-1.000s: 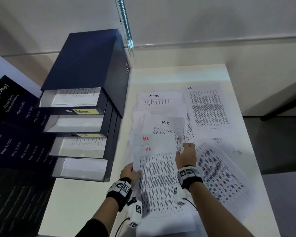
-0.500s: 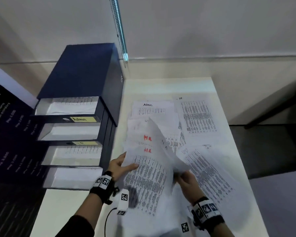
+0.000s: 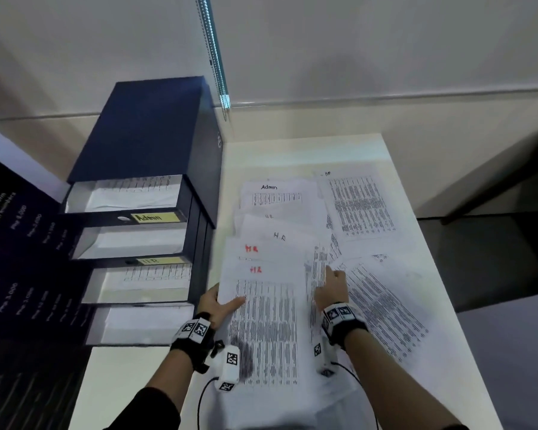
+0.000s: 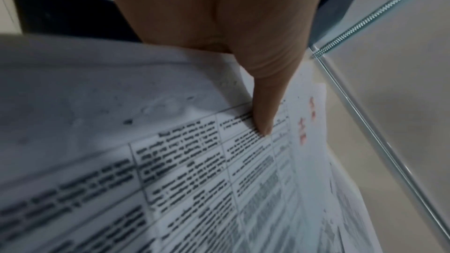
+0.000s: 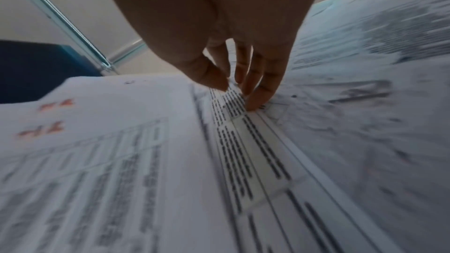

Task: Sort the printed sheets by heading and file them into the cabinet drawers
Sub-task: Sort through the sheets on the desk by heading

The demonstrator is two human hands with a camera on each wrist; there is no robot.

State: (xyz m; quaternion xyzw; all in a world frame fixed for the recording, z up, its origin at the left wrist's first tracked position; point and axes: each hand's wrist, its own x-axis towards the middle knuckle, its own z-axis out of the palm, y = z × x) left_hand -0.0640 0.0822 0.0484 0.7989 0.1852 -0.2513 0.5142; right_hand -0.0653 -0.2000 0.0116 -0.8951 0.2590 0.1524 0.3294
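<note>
White table (image 3: 295,150), red-headed sheet (image 3: 263,308) pinched under left thumb (image 4: 264,122), right fingers (image 5: 255,101) beside

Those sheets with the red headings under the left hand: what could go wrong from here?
The left hand pinches two red-headed sheets at one edge only, so they could sag or slip apart when lifted. The right hand has its fingertips on overlapping sheets beside them, which may drag along. The second drawer's label is too blurred to read, so misfiling is possible.

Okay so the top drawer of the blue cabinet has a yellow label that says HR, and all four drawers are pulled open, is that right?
Not quite. The yellow label on the top drawer of the blue cabinet reads Admin, not HR, as the head view shows. All four drawers are indeed pulled open.
</note>
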